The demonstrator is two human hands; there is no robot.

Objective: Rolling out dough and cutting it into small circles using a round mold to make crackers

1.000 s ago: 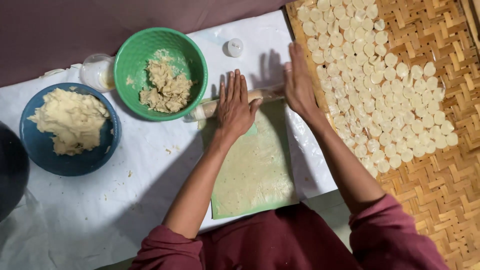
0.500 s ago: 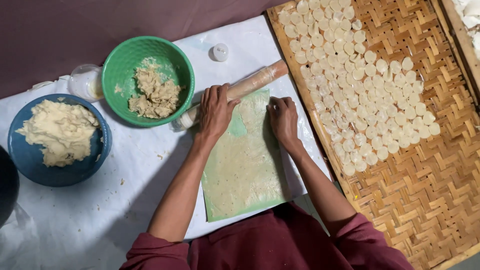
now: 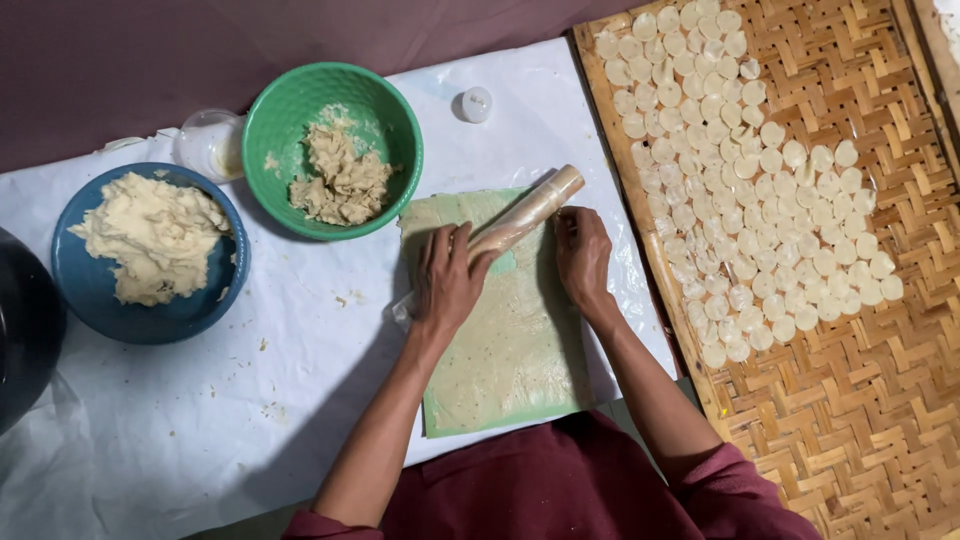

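**Both hands on the roller, dough sheet under plastic**

My left hand (image 3: 447,280) lies palm down over the near end of the rolling pin (image 3: 523,217), fingers together and stretched flat across it, pressing rather than gripping. My right hand (image 3: 583,255) rests just beside the pin's middle, fingers together and curled lightly on the plastic; I cannot tell whether the fingertips actually touch the wood. Neither hand is clamped around anything.

The rolling pin is pale, wrapped in clear film, and lies at a slant, its far end pointing up and to the right. It sits on the upper part of the green sheet (image 3: 505,340), a rectangle of plastic with a thin, flattened layer of pale dough showing through it. The sheet lies on the white covering of the counter (image 3: 200,420), running from the pin toward my body.

To the left, a green bowl (image 3: 290,110) holds crumbly dough scraps, just beside the sheet's top corner. Further left, a blue bowl (image 3: 100,300) holds a mound of smooth pale dough. A small clear container (image 3: 208,143) sits between the two bowls at the back, and a small white cap (image 3: 476,103) lies near the green bowl's right.

To the right, touching the counter's edge, a woven bamboo tray (image 3: 860,420) carries many small round dough discs (image 3: 760,190) in close rows.
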